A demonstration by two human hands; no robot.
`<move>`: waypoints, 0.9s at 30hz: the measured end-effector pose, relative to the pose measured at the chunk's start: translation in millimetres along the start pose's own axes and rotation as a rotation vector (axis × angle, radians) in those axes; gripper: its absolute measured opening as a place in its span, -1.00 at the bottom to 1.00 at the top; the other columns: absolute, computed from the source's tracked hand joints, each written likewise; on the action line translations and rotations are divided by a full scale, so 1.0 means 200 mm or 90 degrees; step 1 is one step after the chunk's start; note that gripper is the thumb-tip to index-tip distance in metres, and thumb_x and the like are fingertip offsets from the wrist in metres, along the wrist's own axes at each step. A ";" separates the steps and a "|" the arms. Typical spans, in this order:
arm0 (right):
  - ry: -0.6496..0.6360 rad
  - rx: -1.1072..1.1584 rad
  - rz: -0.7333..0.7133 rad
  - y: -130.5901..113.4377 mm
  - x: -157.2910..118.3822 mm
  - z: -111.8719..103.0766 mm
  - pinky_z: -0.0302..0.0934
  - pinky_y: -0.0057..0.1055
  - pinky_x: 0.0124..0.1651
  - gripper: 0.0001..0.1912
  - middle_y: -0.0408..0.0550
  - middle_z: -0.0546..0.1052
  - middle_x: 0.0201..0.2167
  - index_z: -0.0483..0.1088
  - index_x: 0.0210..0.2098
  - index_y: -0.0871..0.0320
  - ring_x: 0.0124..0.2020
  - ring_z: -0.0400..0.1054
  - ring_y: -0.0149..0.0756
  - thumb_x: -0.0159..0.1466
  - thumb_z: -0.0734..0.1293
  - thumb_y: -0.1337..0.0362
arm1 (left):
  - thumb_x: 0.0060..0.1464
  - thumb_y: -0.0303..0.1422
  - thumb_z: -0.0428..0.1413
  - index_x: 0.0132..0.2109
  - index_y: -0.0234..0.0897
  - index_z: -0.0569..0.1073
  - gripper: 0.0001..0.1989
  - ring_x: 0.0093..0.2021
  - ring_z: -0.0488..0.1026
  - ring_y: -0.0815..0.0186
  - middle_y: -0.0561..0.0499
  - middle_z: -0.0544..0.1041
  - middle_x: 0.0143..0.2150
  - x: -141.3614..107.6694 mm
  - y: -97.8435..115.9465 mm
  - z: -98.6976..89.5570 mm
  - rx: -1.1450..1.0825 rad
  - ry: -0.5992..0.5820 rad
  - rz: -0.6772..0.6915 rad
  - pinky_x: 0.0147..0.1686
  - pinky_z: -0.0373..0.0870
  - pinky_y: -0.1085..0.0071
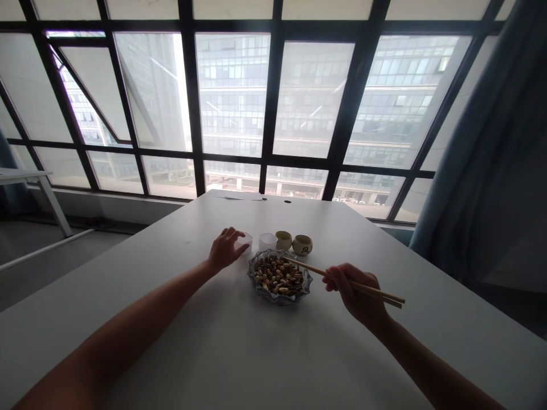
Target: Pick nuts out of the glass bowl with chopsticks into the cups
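My right hand (356,290) grips a pair of wooden chopsticks (376,293), whose tips reach over the far part of a scalloped glass bowl (280,297). The bowl holds a mix of pistachios (280,279) and darker seeds. Whether anything sits between the tips is too small to tell. To the bowl's left, my left hand (225,249) has its thumb and fingers curved round a small translucent cup (245,242) standing on the table. Beside that cup stands a second translucent cup (268,241). Two small cream-coloured cups, one plain (283,240) and one with a dark character (302,245), are further right.
The white table (265,353) stretches away toward a wall of dark-framed windows, one pane tilted out. White paper (235,195) lies at its far edge, near two dark round spots. A blue curtain (461,171) hangs at right; another table (25,175) stands at left.
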State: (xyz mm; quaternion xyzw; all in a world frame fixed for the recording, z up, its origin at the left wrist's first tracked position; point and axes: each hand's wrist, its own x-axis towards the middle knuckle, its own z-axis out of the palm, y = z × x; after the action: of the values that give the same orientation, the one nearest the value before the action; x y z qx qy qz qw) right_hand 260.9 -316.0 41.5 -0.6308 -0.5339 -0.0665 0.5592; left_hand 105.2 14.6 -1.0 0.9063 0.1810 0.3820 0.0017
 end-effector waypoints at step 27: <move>0.232 0.322 0.284 0.09 0.05 0.01 0.32 -0.44 -0.61 -0.44 0.01 0.56 -0.61 0.48 -0.44 0.23 -0.66 0.41 -0.33 0.04 0.48 -0.21 | 0.00 -0.25 0.31 0.16 -0.25 0.33 -0.40 0.06 0.46 0.01 -0.19 0.52 0.10 0.31 0.19 0.11 -0.132 -0.080 0.184 0.01 0.43 0.01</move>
State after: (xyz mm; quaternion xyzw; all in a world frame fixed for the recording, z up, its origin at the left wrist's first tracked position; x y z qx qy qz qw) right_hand 277.0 -305.7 36.4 -0.5513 -0.2749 0.0796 0.7837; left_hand 171.7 2.8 31.7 0.9398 0.0076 0.3378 0.0516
